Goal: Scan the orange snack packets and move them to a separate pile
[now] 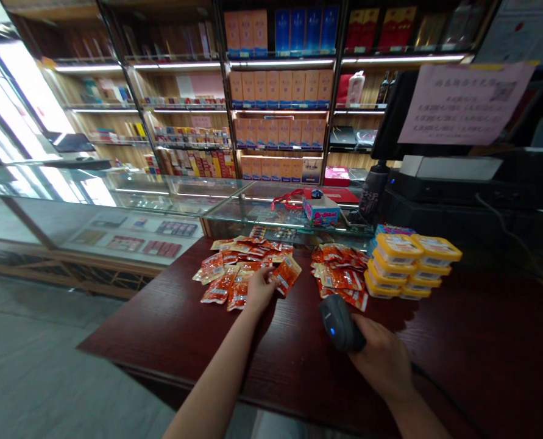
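My left hand (261, 291) pinches the edge of an orange snack packet (286, 275), tilted at the right side of a spread pile of similar packets (219, 285). A black barcode scanner (339, 324) with a lit blue light is gripped in my right hand (383, 356), its head pointing up and left over the dark wooden counter (289, 360). Beyond the scanner lies a second pile of orange packets (342, 277). My fingers partly hide the held packet's left edge and the scanner's handle.
Stacked yellow-lidded tubs (401, 268) stand right of the second pile. Behind are a glass display case (262, 210), a small blue-pink box (321, 211) and a monitor (390, 122) with a pink paper. The scanner's cable (445, 396) runs to the lower right.
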A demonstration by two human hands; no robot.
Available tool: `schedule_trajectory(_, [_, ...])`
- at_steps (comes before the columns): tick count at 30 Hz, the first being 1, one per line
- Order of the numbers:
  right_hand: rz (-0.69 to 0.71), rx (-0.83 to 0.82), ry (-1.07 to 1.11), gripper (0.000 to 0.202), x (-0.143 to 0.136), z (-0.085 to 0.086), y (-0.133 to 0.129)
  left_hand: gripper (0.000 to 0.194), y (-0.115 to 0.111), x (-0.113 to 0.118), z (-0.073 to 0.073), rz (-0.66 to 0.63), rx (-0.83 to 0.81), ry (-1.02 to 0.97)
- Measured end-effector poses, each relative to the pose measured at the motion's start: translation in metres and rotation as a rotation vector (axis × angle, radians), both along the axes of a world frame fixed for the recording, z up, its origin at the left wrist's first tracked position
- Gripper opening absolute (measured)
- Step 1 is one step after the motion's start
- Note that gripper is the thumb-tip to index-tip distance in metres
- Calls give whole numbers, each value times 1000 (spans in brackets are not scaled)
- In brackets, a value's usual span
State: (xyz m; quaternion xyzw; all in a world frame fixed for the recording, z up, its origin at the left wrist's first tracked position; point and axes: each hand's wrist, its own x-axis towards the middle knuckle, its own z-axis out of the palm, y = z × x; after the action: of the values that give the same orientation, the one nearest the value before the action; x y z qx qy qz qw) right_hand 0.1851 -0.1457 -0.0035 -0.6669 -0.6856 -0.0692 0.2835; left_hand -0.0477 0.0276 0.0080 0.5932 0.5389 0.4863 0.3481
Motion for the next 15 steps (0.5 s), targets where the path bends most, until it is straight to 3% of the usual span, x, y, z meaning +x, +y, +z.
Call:
schedule_trajectory(3, [13,-37,75,34,-2,8,0,27,0,0,-3,-74,-29,-186])
schedule_trajectory(8, [87,-107,492,34,-15,34,6,40,-9,5,0,-56,-77,-519])
schedule_trajectory(11, [207,-81,751,39,-27,49,13,35,-12,7,1,-52,-49,-431])
schedule_trajectory(15, [303,-123,854,38,-43,64,19,26,-9,8,-4,-56,74,-272])
